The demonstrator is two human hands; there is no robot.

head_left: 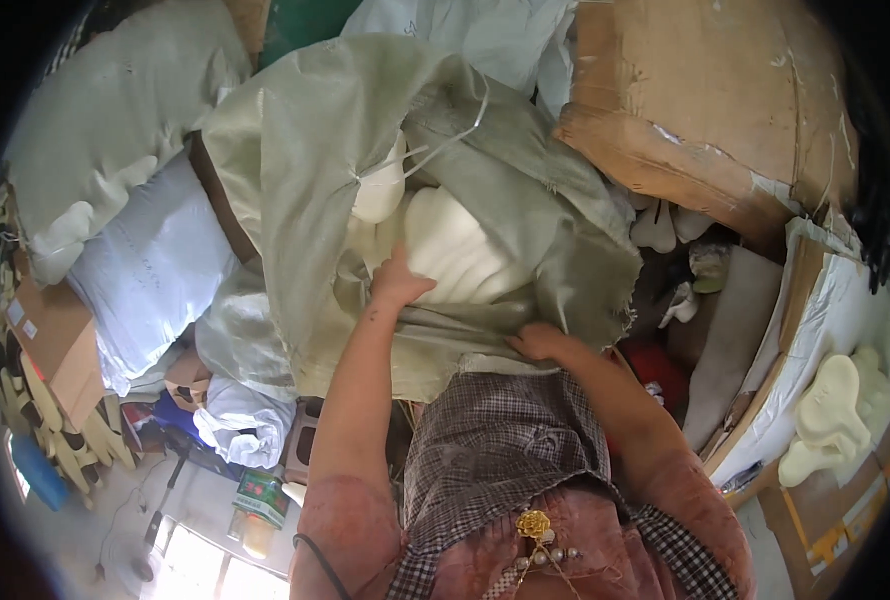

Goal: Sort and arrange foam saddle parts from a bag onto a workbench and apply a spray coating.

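A large grey-green woven sack point(315, 130) gapes in front of me, its rim folded and frayed. Inside lies a stack of cream-white foam pieces point(460, 245), shaped like insoles and packed side by side. Another pale piece point(380, 190) pokes out by a white tie on the sack's far left fold. My left hand point(400, 283) reaches into the mouth at the stack's near left end, thumb and forefinger spread, the other fingers partly hidden. With bent fingers, my right hand point(540, 343) grips the sack's near edge.
Full sacks point(125, 110) and a white bag point(155, 270) crowd the left. A big cardboard box point(695, 100) stands at the far right, above loose foam pieces. More yellowish foam shapes point(830, 400) lie on the right. A small brown carton point(60, 345) sits on the left.
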